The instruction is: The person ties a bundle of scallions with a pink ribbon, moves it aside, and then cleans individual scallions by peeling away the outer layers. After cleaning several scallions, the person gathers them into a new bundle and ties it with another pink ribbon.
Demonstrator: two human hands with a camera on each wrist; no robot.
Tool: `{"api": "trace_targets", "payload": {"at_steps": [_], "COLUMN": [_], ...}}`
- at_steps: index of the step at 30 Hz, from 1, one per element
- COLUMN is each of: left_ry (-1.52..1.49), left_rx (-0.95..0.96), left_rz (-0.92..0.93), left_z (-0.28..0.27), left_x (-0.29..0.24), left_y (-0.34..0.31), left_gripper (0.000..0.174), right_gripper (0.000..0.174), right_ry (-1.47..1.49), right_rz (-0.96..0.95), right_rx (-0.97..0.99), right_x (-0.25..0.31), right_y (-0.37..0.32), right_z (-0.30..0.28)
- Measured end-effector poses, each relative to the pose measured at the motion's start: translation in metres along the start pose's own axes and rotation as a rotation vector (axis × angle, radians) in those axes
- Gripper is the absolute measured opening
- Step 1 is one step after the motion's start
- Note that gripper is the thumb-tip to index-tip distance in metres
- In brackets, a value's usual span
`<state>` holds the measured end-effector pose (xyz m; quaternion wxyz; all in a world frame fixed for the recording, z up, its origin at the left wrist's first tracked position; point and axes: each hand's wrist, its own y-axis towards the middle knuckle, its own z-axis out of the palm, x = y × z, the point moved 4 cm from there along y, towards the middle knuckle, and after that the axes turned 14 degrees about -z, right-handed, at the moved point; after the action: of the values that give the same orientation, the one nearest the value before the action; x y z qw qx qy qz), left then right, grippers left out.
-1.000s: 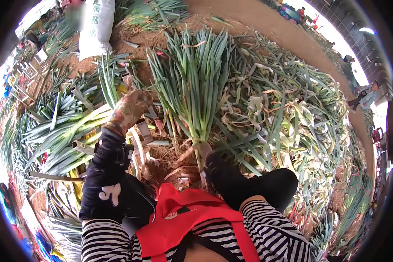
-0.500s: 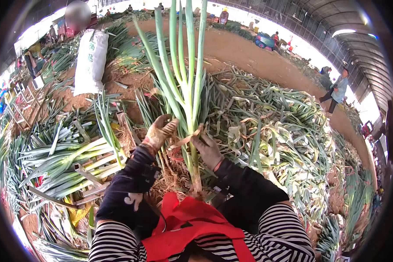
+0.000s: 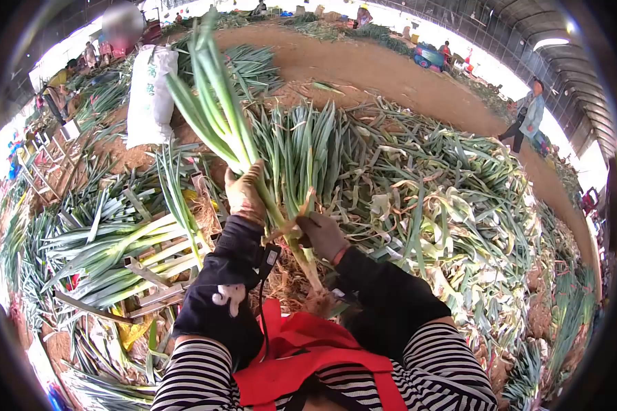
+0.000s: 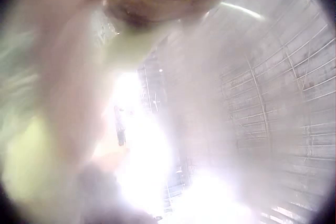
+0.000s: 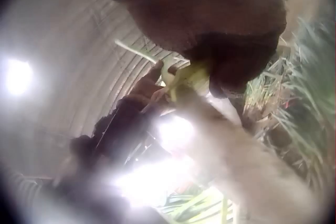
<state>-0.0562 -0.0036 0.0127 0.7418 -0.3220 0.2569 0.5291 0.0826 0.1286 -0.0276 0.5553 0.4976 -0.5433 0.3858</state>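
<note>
Now, the leek, head view: long and leafy, the leek slants before the person, tips up and left, roots low near the red apron.
Left hand, head view: clamped round the leek partway up, that left hand.
Right hand, head view: lower down, the right hand pinches a dry leaf against the stalk.
White sack, head view only: the white sack stands upright, lettering down its side, contents hidden.
Metal frame, head view: bars of the metal frame lie among cut leeks, several across it.
Roof, left wrist: a gridded roof fills the right side; a pale blur runs down the left, and the grip cannot be told from here.
Underside, right wrist: dark curled fingers loom above the blurred stalk, a black sleeve beyond; the head view hides this angle.
</note>
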Motion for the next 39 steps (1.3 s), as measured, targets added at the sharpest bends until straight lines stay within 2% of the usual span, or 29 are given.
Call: {"api": "trace_targets", "payload": {"at_steps": [1, 3, 5, 6, 8, 9, 11, 13, 18, 19, 20, 21, 22, 24, 25, 26, 27, 28, 29, 31, 32, 33, 34, 35, 37, 38, 39], "left_ry": [-0.050, -0.071, -0.088, -0.089, -0.076, -0.046, -0.091, -0.158, -0.165, -0.100, -0.055, -0.015, 0.343, -0.011, 0.001, -0.008, -0.125, -0.045, -0.012, -0.057, -0.139, -0.163, -0.238, -0.309, -0.370, -0.326, -0.282], "left_rx": [-0.019, -0.030, -0.140, -0.156, -0.154, -0.169, -0.253, -0.219, -0.194, -0.313, -0.224, -0.032, -0.183, -0.192, -0.114, -0.105, 0.006, 0.078, 0.019, 0.187, 0.300, 0.430, 0.480, 0.528, 0.830, 0.682, 0.534], "left_rz": [0.064, 0.170, 0.328, 0.336, 0.362, 0.388, 0.357, 0.289, 0.338, 0.297, 0.343, 0.402, 0.692, 0.622, 0.510, 0.366, 0.443, 0.310, 0.291, 0.242, 0.228, 0.216, 0.145, 0.071, -0.001, 0.098, 0.195], "left_z": [-0.004, -0.008, -0.027, -0.027, -0.036, -0.045, -0.056, -0.055, -0.067, -0.056, -0.074, -0.094, -0.111, -0.106, -0.110, -0.071, -0.061, -0.055, -0.048, -0.039, -0.028, -0.027, -0.023, -0.020, -0.026, -0.020, -0.014], "left_x": [-0.008, -0.032, -0.049, -0.063, -0.084, -0.091, -0.099, -0.106, -0.102, -0.111, -0.117, -0.128, -0.127, -0.126, -0.117, -0.123, -0.116, -0.113, -0.108, -0.098, -0.098, -0.093, -0.093, -0.093, -0.089, -0.100, -0.111], "left_y": [0.006, 0.010, 0.030, 0.022, 0.021, 0.026, 0.024, 0.012, 0.026, 0.004, 0.016, 0.029, 0.034, 0.033, 0.047, 0.007, 0.010, 0.007, 0.003, 0.001, -0.009, -0.007, -0.012, -0.017, -0.005, -0.020, -0.037], "left_gripper": [0.069, 0.059, 0.033, 0.033, 0.030, 0.031, 0.032, 0.035, 0.036, 0.035, 0.032, 0.030, 0.020, 0.014, 0.015, 0.015, 0.018, 0.023, 0.029, 0.038, 0.039, 0.035, 0.036, 0.037, 0.039, 0.041, 0.043], "right_gripper": [0.018, 0.020, 0.023, 0.023, 0.031, 0.031, 0.033, 0.031, 0.022, 0.022, 0.023, 0.029, 0.038, 0.060, 0.071, 0.065, 0.059, 0.060, 0.061, 0.063, 0.063, 0.058, 0.053, 0.053, 0.045, 0.045, 0.039], "right_ry": [0.008, -1.108, -1.049, -1.045, -1.054, -1.052, -1.176, -1.260, -1.481, -1.468, -1.469, -1.468, -1.467, -1.463, -1.464, -1.171, -0.877, -0.801, -0.720, -0.786, -0.792, -0.638, -0.484, -0.488, -0.271, -0.271, -0.395], "right_rz": [-0.001, -0.849, -0.376, -0.374, -0.298, -0.294, 0.082, 0.168, 0.456, 0.434, 0.463, 0.439, 0.376, 0.248, 0.241, 0.134, 0.064, -0.129, -0.318, -0.443, -0.446, -0.451, -0.454, -0.455, 0.018, 0.016, -0.069], "right_rx": [0.004, 0.354, 0.403, 0.402, 0.249, 0.250, 0.239, 0.242, 0.192, 0.204, 0.153, 0.120, 0.102, 0.085, 0.077, 0.221, 0.342, 0.394, 0.442, 0.594, 0.596, 0.597, 0.593, 0.588, 0.713, 0.706, 0.609], "right_x": [-0.013, -0.024, -0.018, -0.030, -0.063, -0.060, -0.062, -0.075, -0.105, -0.105, -0.101, -0.094, -0.084, -0.061, -0.052, -0.040, -0.030, -0.048, -0.065, 0.007, 0.011, 0.013, 0.010, -0.012, -0.082, -0.081, -0.073], "right_y": [0.003, 0.005, 0.001, 0.000, 0.003, -0.002, -0.012, -0.020, -0.034, -0.034, -0.037, -0.040, -0.043, -0.050, -0.052, -0.035, -0.029, -0.022, -0.017, -0.030, -0.037, -0.042, -0.042, -0.038, -0.038, -0.038, -0.036], "right_z": [-0.014, -0.027, -0.051, -0.066, -0.104, -0.111, -0.132, -0.149, -0.195, -0.195, -0.197, -0.197, -0.195, -0.192, -0.193, -0.160, -0.133, -0.114, -0.097, -0.023, -0.006, 0.008, 0.015, 0.012, 0.003, 0.004, 0.005]}}
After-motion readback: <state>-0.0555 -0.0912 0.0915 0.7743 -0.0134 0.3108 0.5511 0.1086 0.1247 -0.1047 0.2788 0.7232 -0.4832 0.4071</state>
